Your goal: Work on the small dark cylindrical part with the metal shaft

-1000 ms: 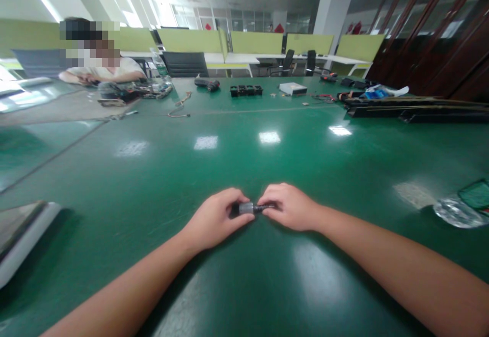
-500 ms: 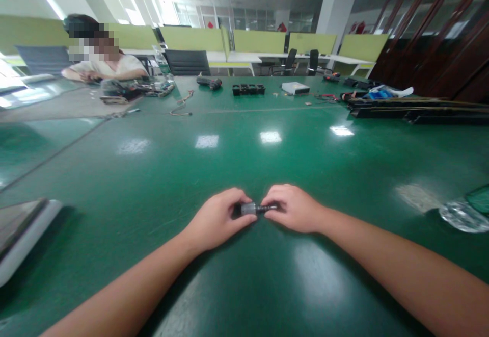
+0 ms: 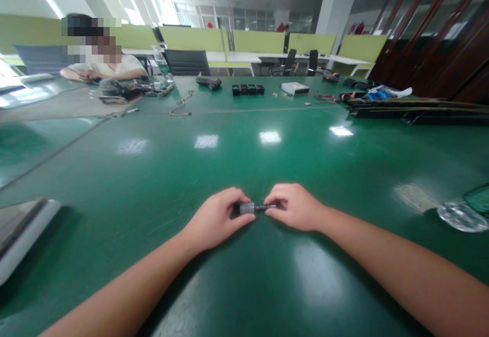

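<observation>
Between thumb and fingers, my left hand (image 3: pixel 217 218) grips a small silver cylinder (image 3: pixel 246 208) lying sideways low over the green table (image 3: pixel 244 158). From its right end runs a thin, dark, ridged shaft (image 3: pixel 260 207), and my right hand (image 3: pixel 293 207) pinches the far end of it. The two hands face each other, with a short bare stretch of shaft between them. The cylinder's left end is hidden in my left palm. What exactly this part is, I cannot make out.
A clear plastic bottle (image 3: pixel 462 216) lies at the right edge, and a flat slab-like object (image 3: pixel 26 225) at the left. Along the far side are a power tool (image 3: pixel 209 83), a black block (image 3: pixel 248 90), a white box (image 3: pixel 295 88) and black strips (image 3: pixel 416 108). Another person (image 3: pixel 103 67) sits far left.
My right hand's fingers have shifted very slightly on the shaft. Both hands keep their hold and place; the view has barely moved.
</observation>
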{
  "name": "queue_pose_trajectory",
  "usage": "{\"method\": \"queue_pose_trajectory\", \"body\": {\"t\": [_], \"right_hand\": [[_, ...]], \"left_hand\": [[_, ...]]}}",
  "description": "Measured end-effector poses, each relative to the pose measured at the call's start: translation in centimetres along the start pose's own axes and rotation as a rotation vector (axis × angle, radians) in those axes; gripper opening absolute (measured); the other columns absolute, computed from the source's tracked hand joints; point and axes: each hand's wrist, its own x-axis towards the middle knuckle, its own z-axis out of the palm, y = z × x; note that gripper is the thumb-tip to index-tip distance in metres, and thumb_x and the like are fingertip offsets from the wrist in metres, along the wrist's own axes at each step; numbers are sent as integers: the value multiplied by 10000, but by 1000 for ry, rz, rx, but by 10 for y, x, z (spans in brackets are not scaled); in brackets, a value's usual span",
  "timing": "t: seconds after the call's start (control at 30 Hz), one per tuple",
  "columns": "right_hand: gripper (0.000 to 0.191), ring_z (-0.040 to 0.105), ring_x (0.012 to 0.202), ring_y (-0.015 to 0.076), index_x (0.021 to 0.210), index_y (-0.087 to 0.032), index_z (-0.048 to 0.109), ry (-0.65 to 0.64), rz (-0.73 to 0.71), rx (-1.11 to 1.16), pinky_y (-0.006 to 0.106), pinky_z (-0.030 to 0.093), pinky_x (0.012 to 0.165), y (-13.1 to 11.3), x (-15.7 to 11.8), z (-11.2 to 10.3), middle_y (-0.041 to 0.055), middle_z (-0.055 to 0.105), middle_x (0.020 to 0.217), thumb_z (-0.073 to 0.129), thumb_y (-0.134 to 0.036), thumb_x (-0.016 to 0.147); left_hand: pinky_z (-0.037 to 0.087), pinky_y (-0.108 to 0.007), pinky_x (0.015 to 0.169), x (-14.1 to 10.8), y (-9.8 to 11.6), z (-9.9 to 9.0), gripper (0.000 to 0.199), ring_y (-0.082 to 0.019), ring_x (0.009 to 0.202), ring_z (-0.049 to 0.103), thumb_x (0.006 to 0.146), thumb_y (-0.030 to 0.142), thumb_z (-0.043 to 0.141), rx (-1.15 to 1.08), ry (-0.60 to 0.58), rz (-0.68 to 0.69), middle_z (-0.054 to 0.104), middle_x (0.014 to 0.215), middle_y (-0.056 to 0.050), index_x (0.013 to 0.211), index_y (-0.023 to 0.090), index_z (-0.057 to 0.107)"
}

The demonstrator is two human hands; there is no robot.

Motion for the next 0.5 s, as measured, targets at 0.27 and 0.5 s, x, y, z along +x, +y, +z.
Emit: {"method": "queue_pose_trajectory", "body": {"t": [0.27, 0.5], "right_hand": [[88, 565, 693, 122, 856, -174, 744, 21, -21, 17, 237, 405, 639, 3, 0, 0, 13, 663, 778, 720, -144, 777], [52, 583, 704, 136, 795, -167, 725, 13, 2, -34, 262, 423, 685, 4, -1, -6, 15, 670, 762, 731, -145, 748]], "left_hand": [[418, -270, 662, -1, -3, 2, 245, -152, 681, 551, 840, 421, 682, 13, 1, -8, 631, 805, 6, 966, 211, 671], [414, -269, 658, -1, -1, 2, 236, -151, 682, 552, 836, 413, 687, 8, 3, -14, 639, 820, 3, 957, 210, 676]]}}
